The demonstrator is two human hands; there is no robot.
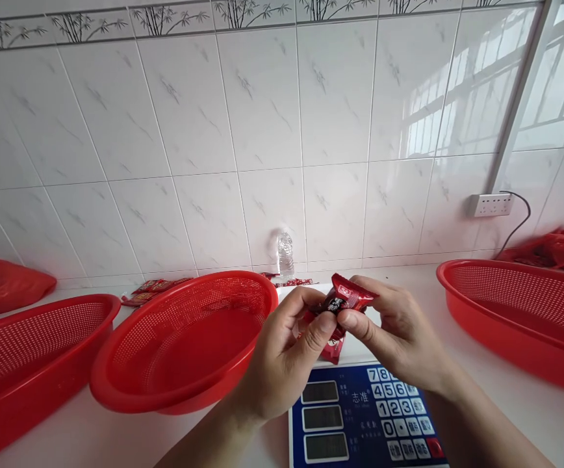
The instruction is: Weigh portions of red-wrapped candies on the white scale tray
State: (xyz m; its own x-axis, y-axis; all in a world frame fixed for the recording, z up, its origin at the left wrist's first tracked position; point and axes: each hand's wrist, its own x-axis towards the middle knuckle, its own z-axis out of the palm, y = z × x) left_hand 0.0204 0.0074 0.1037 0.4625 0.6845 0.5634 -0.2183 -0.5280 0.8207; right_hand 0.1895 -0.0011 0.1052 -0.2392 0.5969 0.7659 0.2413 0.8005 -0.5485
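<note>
A small shiny red sachet (353,294) with a black patch and white print is pinched between my two hands, above the weighing scale (360,416). My left hand (284,354) grips its left side with thumb and fingers. On the other side my right hand (396,335) closes thumb and fingers on its edge. Another red packet (331,351) shows just below the fingers; whether it is held or lies on the scale's white pan I cannot tell. The scale has a blue panel with dark displays and white number keys.
Red plastic baskets (116,383) stand left and right (520,338). Flat red packets (153,289) lie behind the left ones. A clear bottle (285,253) stands by the tiled wall. Red bags (9,286) rest at the sides. A power socket (491,205) with a cable is at right.
</note>
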